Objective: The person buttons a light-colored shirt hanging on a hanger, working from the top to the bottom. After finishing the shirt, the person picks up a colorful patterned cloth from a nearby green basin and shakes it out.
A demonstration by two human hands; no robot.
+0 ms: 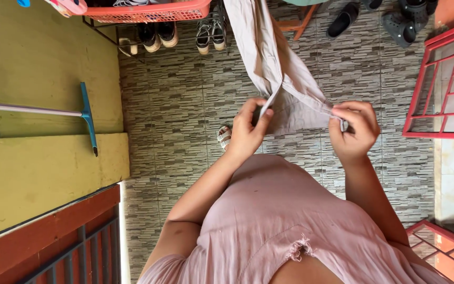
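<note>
Tiled floor (185,105) w/ shoes: beige cloth (285,89), prob. light, soft, limp; left hand (245,131) & right hand (356,129) fingers pinching its edge corners, best hold there.

A grey-brown patterned tile floor (185,100) meets a yellow-green wall (48,63), with a shoe rack (158,31) and red metal grilles (442,84) in bright daylight.

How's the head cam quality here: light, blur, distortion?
Head view: bright, even daylight, soft shadows. Both hands, left hand and right hand, and the beige garment are sharp, with no motion blur. Wide-angle bending shows at the yellow wall. Pale glare along the right edge.
</note>
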